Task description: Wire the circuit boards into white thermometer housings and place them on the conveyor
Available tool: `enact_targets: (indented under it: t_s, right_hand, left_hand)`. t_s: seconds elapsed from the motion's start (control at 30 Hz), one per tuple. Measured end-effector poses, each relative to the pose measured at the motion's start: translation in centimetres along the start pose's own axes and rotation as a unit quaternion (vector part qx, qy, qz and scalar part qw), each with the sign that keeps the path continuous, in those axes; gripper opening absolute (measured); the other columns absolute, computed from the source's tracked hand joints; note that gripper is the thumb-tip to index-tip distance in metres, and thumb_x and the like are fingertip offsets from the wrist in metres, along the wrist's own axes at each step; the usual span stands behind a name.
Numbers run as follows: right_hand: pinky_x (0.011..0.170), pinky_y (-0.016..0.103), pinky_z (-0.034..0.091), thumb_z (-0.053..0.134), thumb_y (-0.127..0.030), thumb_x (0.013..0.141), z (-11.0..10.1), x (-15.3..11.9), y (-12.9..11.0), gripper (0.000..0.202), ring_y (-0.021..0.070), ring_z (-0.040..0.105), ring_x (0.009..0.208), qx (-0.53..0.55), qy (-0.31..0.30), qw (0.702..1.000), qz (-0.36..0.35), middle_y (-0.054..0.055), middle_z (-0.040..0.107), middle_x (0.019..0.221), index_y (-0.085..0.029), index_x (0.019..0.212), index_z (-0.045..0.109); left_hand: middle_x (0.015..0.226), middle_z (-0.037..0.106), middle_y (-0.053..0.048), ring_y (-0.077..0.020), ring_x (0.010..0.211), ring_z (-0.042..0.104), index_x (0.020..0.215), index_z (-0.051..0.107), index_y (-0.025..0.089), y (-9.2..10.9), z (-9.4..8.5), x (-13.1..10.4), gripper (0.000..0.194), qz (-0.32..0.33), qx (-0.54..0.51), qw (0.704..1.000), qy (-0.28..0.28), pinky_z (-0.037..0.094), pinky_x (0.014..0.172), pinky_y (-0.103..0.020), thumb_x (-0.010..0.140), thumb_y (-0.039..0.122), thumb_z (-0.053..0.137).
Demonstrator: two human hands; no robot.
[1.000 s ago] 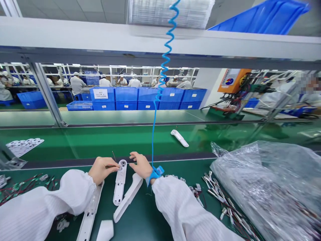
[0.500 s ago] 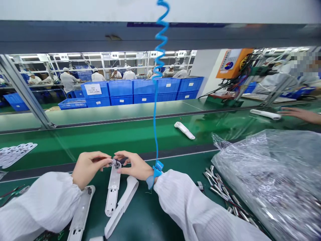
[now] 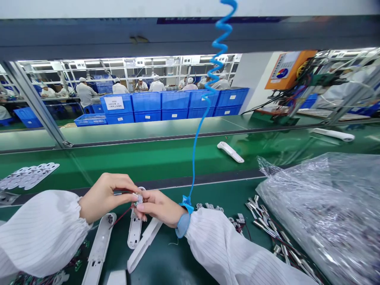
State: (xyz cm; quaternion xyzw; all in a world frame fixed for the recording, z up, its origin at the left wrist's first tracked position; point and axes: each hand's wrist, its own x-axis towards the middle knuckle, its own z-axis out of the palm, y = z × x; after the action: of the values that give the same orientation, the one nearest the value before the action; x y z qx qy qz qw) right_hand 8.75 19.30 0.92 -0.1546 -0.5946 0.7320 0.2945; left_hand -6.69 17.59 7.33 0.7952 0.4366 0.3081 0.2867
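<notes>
My left hand (image 3: 111,196) pinches a small translucent part (image 3: 138,200) between thumb and fingertips. From it trails a thin red wire, and a bit of green shows on it. My right hand (image 3: 158,206) closes on the same part from the other side, a blue wrist strap (image 3: 183,225) round its wrist. Directly below the fingers lies a white housing half (image 3: 135,231), its upper end partly hidden. Beside it rests a white curved shell (image 3: 145,244). Another open white housing (image 3: 99,249) lies under my left forearm.
A blue coiled cord (image 3: 219,45) hangs from above to my wrist. White shells (image 3: 230,152) lie on the green belt (image 3: 154,158). To the right are metal parts with wires (image 3: 267,221) and a clear plastic bag (image 3: 323,209). Flat white pieces (image 3: 29,176) lie left.
Both hands now meet on the small part, and a red wire shows below it. A co-worker's hand at the far right has left the view. The view has shifted slightly left.
</notes>
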Motion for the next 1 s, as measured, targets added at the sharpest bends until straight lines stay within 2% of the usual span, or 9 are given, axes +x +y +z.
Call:
enact_targets:
  t_s: [0.1, 0.2, 0.3, 0.37, 0.43, 0.53, 0.67, 0.87, 1.0]
  right_hand:
    - [0.048, 0.024, 0.032, 0.054, -0.044, 0.063, -0.1, -0.2, 0.0, 0.03, 0.0069, 0.035, 0.045, 0.003, -0.042, 0.999, 0.009, -0.006, 0.039, 0.049, -0.016, 0.071, 0.045]
    - [0.049, 0.026, 0.035, 0.052, -0.04, 0.064, -1.3, 0.1, 0.3, 0.027, 0.0081, 0.039, 0.047, -0.042, -0.049, 0.998, 0.015, -0.002, 0.046, 0.055, -0.015, 0.073, 0.048]
    - [0.061, 0.029, 0.038, 0.054, -0.027, 0.064, -3.8, 0.8, 0.6, 0.026, 0.0119, 0.047, 0.064, -0.136, 0.007, 0.991, -0.009, 0.006, 0.053, 0.079, -0.013, 0.085, 0.051]
    - [0.07, 0.031, 0.037, 0.054, -0.015, 0.061, -5.3, 1.3, 0.8, 0.035, 0.0151, 0.047, 0.082, -0.21, 0.047, 0.976, -0.03, 0.008, 0.049, 0.098, -0.014, 0.096, 0.051]
    - [0.079, 0.033, 0.034, 0.054, -0.007, 0.057, -6.2, 1.9, 1.0, 0.045, 0.018, 0.044, 0.095, -0.277, 0.044, 0.959, -0.037, 0.008, 0.047, 0.109, -0.016, 0.102, 0.051]
    - [0.088, 0.034, 0.03, 0.059, -0.002, 0.053, -6.4, 2.8, 1.7, 0.053, 0.021, 0.044, 0.102, -0.347, -0.016, 0.937, -0.034, 0.007, 0.053, 0.108, -0.015, 0.104, 0.053]
    - [0.087, 0.031, 0.034, 0.063, -0.001, 0.051, -6.4, 3.8, 2.8, 0.054, 0.0218, 0.048, 0.101, -0.398, -0.078, 0.913, -0.03, 0.008, 0.058, 0.106, -0.013, 0.103, 0.055]
    - [0.083, 0.025, 0.037, 0.061, -0.004, 0.059, -7.1, 4.3, 3.6, 0.043, 0.0173, 0.052, 0.098, -0.436, -0.08, 0.896, -0.03, 0.006, 0.059, 0.104, -0.013, 0.101, 0.056]
    - [0.082, 0.025, 0.038, 0.063, -0.004, 0.059, -7.2, 4.5, 3.4, 0.042, 0.0173, 0.054, 0.094, -0.453, -0.079, 0.888, -0.022, 0.007, 0.06, 0.102, -0.011, 0.1, 0.056]
  left_hand:
    - [0.063, 0.064, -0.004, -0.0114, 0.054, 0.057, 0.075, 0.07, 0.015, -0.7, 0.2, -0.2, 0.012, 0.078, -0.02, 0.996, -0.03, 0.046, 0.049, -0.019, 0.071, 0.021, 0.06]
    - [0.064, 0.066, -0.005, -0.0118, 0.057, 0.059, 0.074, 0.068, 0.013, -1.8, 0.3, -0.1, 0.018, 0.145, 0.021, 0.989, -0.022, 0.047, 0.052, -0.019, 0.076, 0.023, 0.055]
    - [0.067, 0.067, -0.005, -0.0116, 0.06, 0.06, 0.075, 0.066, 0.013, -3.4, 0.3, 0.2, 0.02, 0.177, 0.143, 0.974, -0.001, 0.047, 0.055, -0.018, 0.08, 0.024, 0.049]
    - [0.066, 0.066, -0.004, -0.011, 0.058, 0.06, 0.074, 0.064, 0.013, -4.6, 0.6, 0.4, 0.023, 0.183, 0.202, 0.962, 0.01, 0.047, 0.054, -0.018, 0.082, 0.024, 0.046]
    - [0.065, 0.066, -0.004, -0.011, 0.057, 0.06, 0.074, 0.063, 0.013, -5.8, 1.2, 0.6, 0.025, 0.193, 0.225, 0.955, 0.012, 0.047, 0.053, -0.018, 0.084, 0.024, 0.042]
    - [0.066, 0.066, -0.005, -0.0123, 0.059, 0.06, 0.075, 0.061, 0.013, -7.5, 2.7, 0.7, 0.027, 0.218, 0.247, 0.944, 0.016, 0.048, 0.055, -0.02, 0.085, 0.023, 0.038]
    - [0.066, 0.067, -0.006, -0.0142, 0.058, 0.061, 0.076, 0.06, 0.013, -9.1, 4.3, 0.7, 0.026, 0.256, 0.286, 0.923, 0.03, 0.048, 0.053, -0.023, 0.085, 0.018, 0.037]
    - [0.066, 0.066, -0.006, -0.0148, 0.057, 0.06, 0.083, 0.059, 0.012, -9.2, 4.3, 0.2, 0.021, 0.283, 0.331, 0.899, 0.041, 0.049, 0.052, -0.024, 0.083, 0.013, 0.038]
    - [0.066, 0.065, -0.007, -0.0154, 0.059, 0.061, 0.082, 0.059, 0.012, -8.9, 3.9, 0.0, 0.022, 0.282, 0.353, 0.892, 0.032, 0.05, 0.054, -0.024, 0.083, 0.012, 0.037]
